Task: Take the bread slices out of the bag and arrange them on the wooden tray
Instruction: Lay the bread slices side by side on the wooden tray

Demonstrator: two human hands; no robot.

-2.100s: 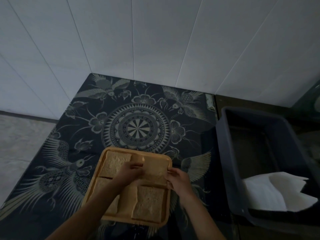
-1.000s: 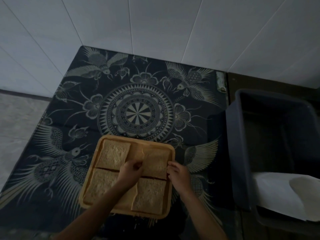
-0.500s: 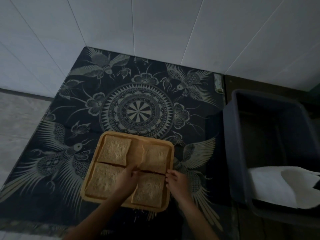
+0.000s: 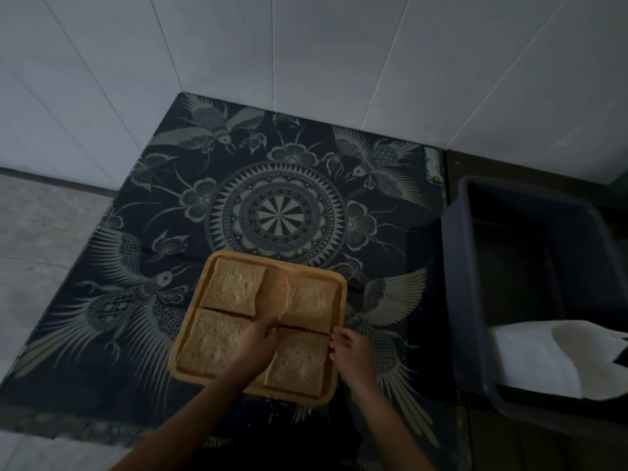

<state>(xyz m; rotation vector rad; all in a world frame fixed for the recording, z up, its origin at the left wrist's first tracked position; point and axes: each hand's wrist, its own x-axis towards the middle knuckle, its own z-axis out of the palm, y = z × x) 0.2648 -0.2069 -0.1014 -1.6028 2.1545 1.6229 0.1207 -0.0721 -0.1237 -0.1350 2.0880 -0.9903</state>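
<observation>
Four square brown bread slices [image 4: 234, 288] laid two by two on square light wooden tray [image 4: 341, 338]. Left hand [image 4: 256, 338] over tray middle, fingertips pinched at far-right slice's near corner, holding nothing clearly. Right hand [image 4: 350, 353] just beside tray's right rim, fingers loosely curled, empty.

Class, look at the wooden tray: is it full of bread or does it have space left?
Nearly full. Four slices lie flat in a two-by-two grid on the tray, leaving only a strip bare.

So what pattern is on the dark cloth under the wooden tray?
Pale birds, butterflies and flowers around a central round medallion on the black cloth, seen from the head camera.
</observation>
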